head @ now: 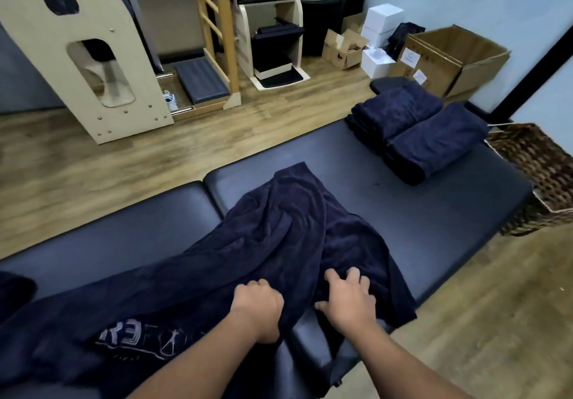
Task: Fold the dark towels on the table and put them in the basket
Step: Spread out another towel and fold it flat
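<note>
I see a big dark towel (279, 228) lying loose and wrinkled on the black padded table (418, 212). It runs from the near left side up toward the middle of the table. My left hand (257, 308) has its fingers curled tight around a bunch of the towel at the near edge. My right hand (347, 296) is just beside it, to the right. Its fingers are spread apart and bent, with the tips pressing down into the cloth. I cannot tell if they pinch any of it.

Far on the right of the table sit two stacks of folded dark towels (415, 131), side by side and touching. The woven basket (536, 175) stands on the floor just past the right end of the table. Behind it, farther away, are some cardboard boxes (449, 57). A pale wooden frame (80, 51) stands on the wood floor (155, 166) at the far left.
</note>
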The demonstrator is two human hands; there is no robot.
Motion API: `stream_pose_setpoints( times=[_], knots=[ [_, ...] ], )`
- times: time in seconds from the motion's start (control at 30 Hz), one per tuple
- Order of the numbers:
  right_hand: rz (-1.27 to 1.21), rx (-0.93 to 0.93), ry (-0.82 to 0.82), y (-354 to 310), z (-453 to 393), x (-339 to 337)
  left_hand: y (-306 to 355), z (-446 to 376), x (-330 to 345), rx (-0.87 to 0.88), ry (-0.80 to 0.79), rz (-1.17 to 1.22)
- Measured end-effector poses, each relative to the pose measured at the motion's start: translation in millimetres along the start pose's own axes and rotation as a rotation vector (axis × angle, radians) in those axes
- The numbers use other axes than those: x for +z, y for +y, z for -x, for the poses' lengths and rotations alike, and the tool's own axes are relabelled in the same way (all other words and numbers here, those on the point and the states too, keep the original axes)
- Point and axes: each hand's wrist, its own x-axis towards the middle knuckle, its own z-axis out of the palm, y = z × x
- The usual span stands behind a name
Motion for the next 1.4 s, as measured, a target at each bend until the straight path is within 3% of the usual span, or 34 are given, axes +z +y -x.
stream_pose_setpoints(
  times=[0.07,0.17,0.3,0.4,0.57,0.67,0.77,0.9,1.03,1.13,1.27,1.33,1.4],
  knots=[
    [0.029,-0.045,0.06,12,-13,-4,0,-3,-11,-0.014,0.035,0.102],
    [0.059,-0.077,0.078,33,-37,-20,-17,-12,-35,-0.153,0.105,0.447],
    [0.086,0.019,0.149,67,-67,-49,-57,-21,-66,-0.433,0.385,0.906],
    [0.128,0.14,0.062,86,-80,-69,-82,-22,-80,-0.562,0.56,1.052],
    [0.003,0.049,0.067,57,-88,-84,-67,-14,-72,-0.437,0.393,0.926],
    [-0.076,-0.178,0.123,18,-92,-86,-46,-4,-67,-0.452,0.258,0.664],
    [-0.144,-0.411,0.01,-22,-93,-86,-33,3,-58,-0.434,0.222,0.493],
    [-0.189,-0.595,-0.139,-61,-82,-86,-49,22,-59,-0.524,0.097,0.607],
    [-0.033,-0.647,-0.16,-95,-87,-86,-84,49,-59,-0.651,0.001,0.804],
    [-0.024,-0.639,-0.041,-121,-89,-95,-114,64,-55,-0.8,0.196,0.738],
    [-0.22,-0.68,0.192,-169,-97,-118,-156,63,-56,-0.917,0.8,0.403],
    [-0.41,-0.705,0.14,-192,-106,-129,-173,63,-59,-0.987,1.025,0.261],
    [-0.396,-0.746,0.039,-207,-115,-128,-182,64,-58,-0.978,1.128,0.234]
  ],
)
